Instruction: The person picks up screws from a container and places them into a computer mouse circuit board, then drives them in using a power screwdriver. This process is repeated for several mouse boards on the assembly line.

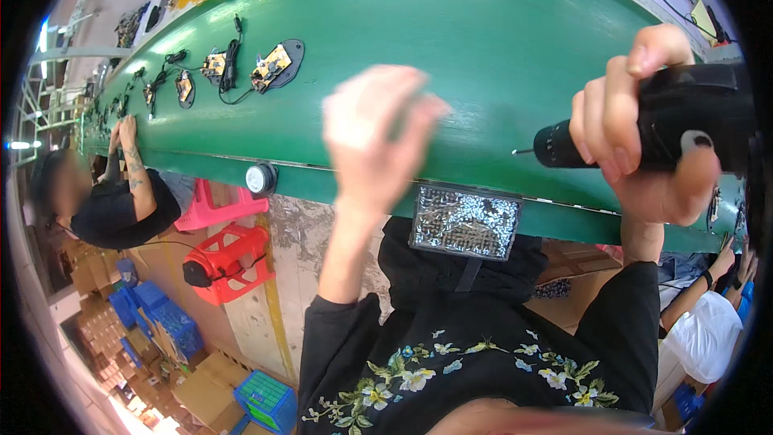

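Toward the near edge of the long green bench (499, 48), a black cylindrical power screwdriver (688, 105) is gripped by the right hand (622, 125). Whether the blurred, half-spread left hand (370, 125) is empty cannot be told; from it, the thin metal bit (522, 151) should be kept away.

On my feed I saw red stool (214, 254), pink stool (211, 208) just above it, blue crate (282, 414), cardboard box (208, 391) below it.
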### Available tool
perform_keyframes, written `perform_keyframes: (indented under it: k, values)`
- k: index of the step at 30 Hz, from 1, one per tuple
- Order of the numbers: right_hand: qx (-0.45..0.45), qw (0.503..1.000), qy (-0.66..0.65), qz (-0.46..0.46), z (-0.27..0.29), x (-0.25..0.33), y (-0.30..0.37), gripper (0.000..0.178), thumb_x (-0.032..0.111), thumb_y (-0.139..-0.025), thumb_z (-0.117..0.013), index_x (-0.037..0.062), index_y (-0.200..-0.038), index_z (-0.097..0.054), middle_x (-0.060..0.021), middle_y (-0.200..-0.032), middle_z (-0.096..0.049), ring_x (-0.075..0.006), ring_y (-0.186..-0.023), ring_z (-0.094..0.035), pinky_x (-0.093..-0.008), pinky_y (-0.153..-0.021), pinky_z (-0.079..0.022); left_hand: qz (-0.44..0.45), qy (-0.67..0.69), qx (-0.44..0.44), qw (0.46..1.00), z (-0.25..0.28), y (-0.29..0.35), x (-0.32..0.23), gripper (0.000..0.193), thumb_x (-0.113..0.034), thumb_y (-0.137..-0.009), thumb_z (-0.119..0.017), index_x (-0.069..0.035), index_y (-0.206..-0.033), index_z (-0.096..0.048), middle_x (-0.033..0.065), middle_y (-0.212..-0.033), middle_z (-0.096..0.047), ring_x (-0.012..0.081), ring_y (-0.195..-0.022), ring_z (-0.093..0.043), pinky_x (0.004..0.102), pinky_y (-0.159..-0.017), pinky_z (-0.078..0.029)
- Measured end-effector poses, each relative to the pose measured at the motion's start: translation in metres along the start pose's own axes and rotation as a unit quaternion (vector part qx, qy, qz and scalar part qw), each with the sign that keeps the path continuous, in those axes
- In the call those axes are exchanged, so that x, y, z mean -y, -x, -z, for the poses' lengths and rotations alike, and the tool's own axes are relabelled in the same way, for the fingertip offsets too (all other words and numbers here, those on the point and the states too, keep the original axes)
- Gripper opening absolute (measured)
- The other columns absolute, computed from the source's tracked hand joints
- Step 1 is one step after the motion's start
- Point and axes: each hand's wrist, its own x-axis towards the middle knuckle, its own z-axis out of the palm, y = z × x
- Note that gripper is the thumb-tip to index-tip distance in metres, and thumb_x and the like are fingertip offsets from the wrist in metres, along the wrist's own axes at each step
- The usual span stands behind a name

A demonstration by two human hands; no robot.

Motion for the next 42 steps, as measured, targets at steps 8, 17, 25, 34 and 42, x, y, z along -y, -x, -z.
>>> perform_keyframes:
  k: [8, 17, 25, 34, 42]
  values:
    - [0.015, 0.998, 0.018, 0.052, 0.016, 0.032, -0.002, 0.041, 0.042, -0.098, -0.059, 0.0085, -0.115, -0.044, 0.0044, -0.069, -0.049, -0.0056, -0.053, -0.044, -0.0233, -0.059, -0.039, 0.353, -0.41, 0.123, 0.832, 0.019, -0.003, 0.131, 0.052, -0.06, -0.102, -0.05, -0.029, -0.142, -0.062, 0.0281, -0.135, -0.053, 0.0459, -0.127, -0.049, 0.0539, -0.104, -0.044]
    - [0.277, 0.959, -0.031, -0.042, 0.057, 0.031, -0.038, 0.059, 0.05, -0.094, -0.069, 0.0108, -0.131, -0.045, 0.0027, -0.075, -0.053, -0.0116, -0.058, -0.049, -0.0283, -0.064, -0.042, 0.019, 0.063, 0.223, 0.973, -0.037, 0.004, 0.005, 0.028, -0.025, -0.085, -0.081, -0.008, -0.105, -0.074, 0.0221, -0.15, -0.051, 0.044, -0.135, -0.048, 0.0502, -0.113, -0.04]
    - [0.12, 0.981, -0.154, 0.019, 0.03, -0.009, -0.034, 0.041, 0.035, -0.102, -0.06, 0.006, -0.125, -0.042, -0.0198, -0.073, -0.06, -0.0301, -0.059, -0.057, -0.0424, -0.059, -0.044, 0.019, 0.126, 0.289, 0.949, -0.013, 0.028, -0.039, 0.037, -0.024, -0.079, -0.084, -0.013, -0.112, -0.072, 0.0177, -0.155, -0.047, 0.0405, -0.143, -0.043, 0.0494, -0.114, -0.035]
    - [-0.035, 0.996, -0.063, 0.043, 0.031, -0.048, -0.026, 0.051, 0.057, -0.099, -0.058, 0.0106, -0.116, -0.042, -0.0105, -0.064, -0.053, -0.0229, -0.051, -0.051, -0.0374, -0.057, -0.043, 0.026, 0.131, 0.375, 0.917, 0.002, 0.057, -0.059, 0.028, -0.018, -0.072, -0.083, -0.011, -0.096, -0.07, 0.0129, -0.138, -0.057, 0.0357, -0.137, -0.046, 0.0507, -0.11, -0.038]
    - [-0.131, 0.991, 0.033, 0.012, -0.005, -0.037, -0.031, 0.079, 0.08, -0.081, -0.062, 0.0126, -0.116, -0.039, -0.0035, -0.063, -0.05, -0.0163, -0.049, -0.049, -0.0331, -0.055, -0.043, 0.017, 0.168, 0.338, 0.926, -0.005, 0.059, -0.059, 0.02, -0.012, -0.073, -0.081, -0.008, -0.089, -0.068, 0.0094, -0.129, -0.061, 0.0327, -0.13, -0.053, 0.0475, -0.105, -0.042]
